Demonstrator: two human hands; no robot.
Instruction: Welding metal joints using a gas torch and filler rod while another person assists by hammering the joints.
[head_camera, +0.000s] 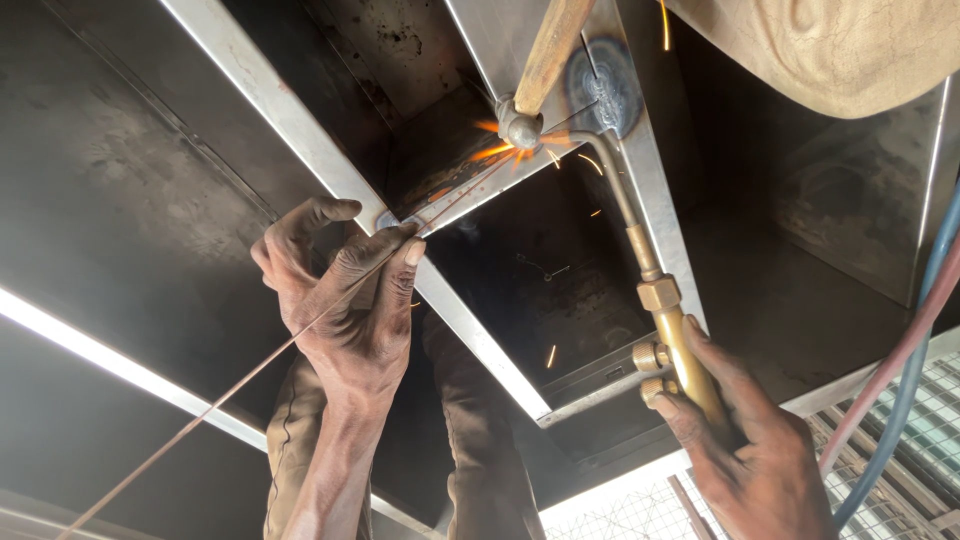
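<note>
My left hand (350, 300) pinches a thin filler rod (240, 385) that runs from the lower left up to a glowing joint (510, 150) on a square steel frame (480, 345). My right hand (750, 450) grips a brass gas torch (665, 310); its bent tip points at the same joint, where orange sparks fly. A hammer head (520, 128) on a wooden handle (550, 45) rests against the frame right at the hot spot. The hand holding the hammer is out of view.
A blue hose (915, 370) and a red hose (880, 390) trail from the torch at the right. Dark sheet-metal walls (130, 180) surround the frame. A wire mesh grid (900, 420) lies at lower right. Tan cloth (840, 50) hangs at upper right.
</note>
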